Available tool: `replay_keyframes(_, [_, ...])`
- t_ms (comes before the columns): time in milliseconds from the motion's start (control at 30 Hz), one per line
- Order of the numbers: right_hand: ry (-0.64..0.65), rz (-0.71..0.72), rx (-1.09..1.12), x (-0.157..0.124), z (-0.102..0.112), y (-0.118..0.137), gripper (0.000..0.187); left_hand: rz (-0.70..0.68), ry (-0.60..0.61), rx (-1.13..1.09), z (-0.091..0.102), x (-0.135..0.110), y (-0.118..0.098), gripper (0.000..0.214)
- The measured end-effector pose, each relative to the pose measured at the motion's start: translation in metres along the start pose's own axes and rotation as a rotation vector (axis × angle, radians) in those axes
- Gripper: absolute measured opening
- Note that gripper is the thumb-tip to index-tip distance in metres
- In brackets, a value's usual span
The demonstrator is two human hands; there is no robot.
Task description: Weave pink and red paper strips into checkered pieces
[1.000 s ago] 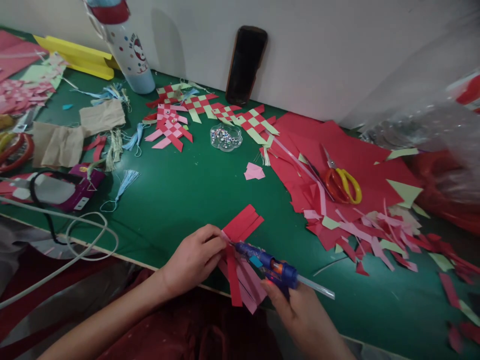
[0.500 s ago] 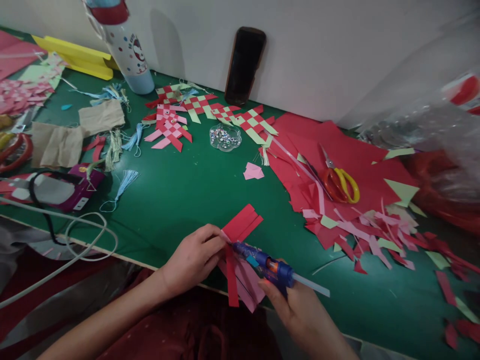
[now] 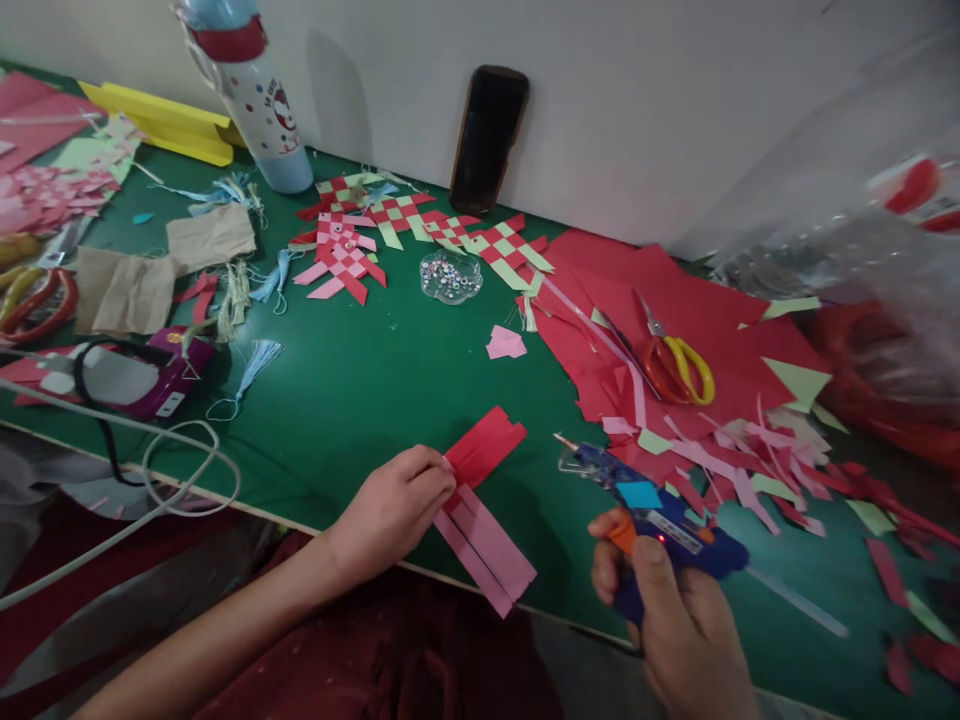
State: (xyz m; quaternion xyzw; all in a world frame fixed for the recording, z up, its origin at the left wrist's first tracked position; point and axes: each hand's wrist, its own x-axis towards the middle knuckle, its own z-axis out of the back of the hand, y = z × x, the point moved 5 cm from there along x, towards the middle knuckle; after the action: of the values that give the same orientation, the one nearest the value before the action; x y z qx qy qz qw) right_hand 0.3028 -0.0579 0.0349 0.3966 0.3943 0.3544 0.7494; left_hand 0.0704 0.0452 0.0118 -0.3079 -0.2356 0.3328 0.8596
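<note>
My left hand (image 3: 390, 512) presses its closed fingers on a cross of red and pink paper strips (image 3: 484, 500) near the front edge of the green table (image 3: 360, 380). My right hand (image 3: 675, 610) grips a blue hot glue gun (image 3: 652, 510) with an orange trigger. Its nozzle points up and left, lifted well to the right of the strips. A clear glue stick juts from its back end.
Red paper sheets (image 3: 675, 300) with orange and yellow scissors (image 3: 675, 365) lie at the right among paper scraps. Woven paper pieces (image 3: 420, 225), a clear dish of beads (image 3: 450, 275), a phone (image 3: 487, 135) against the wall and a bottle (image 3: 259, 100) stand behind. Cables (image 3: 150, 470) lie at the left.
My right hand has pulled the glue gun off the strips, to the right and up. The red vertical strip no longer shows below my left hand; the pink strips lie flat.
</note>
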Motion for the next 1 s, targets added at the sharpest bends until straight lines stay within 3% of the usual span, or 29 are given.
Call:
replay_keyframes(200, [-0.099, -0.012, 0.111, -0.011, 0.009, -0.010, 0.040, -0.027, -0.001, 0.210, -0.013, -0.008, 0.005, 0.022])
replay_keyframes(500, [-0.102, -0.036, 0.237, -0.025, 0.009, -0.018, 0.040, -0.158, 0.277, 0.539, -0.009, 0.000, -0.016, 0.023])
replay_keyframes(600, [-0.139, -0.087, 0.367, -0.030, 0.009, -0.020, 0.039, -0.189, 0.280, 0.665, -0.004, 0.004, -0.021, 0.020])
replay_keyframes(767, [-0.484, 0.042, 0.512, -0.034, 0.040, -0.007, 0.040, -0.198, 0.236, 0.591, -0.001, 0.007, -0.018, 0.018])
replay_keyframes(1000, [-0.874, -0.008, 0.666, -0.051, 0.083, -0.008, 0.027, -0.207, 0.107, 0.397, 0.023, 0.006, -0.005, 0.027])
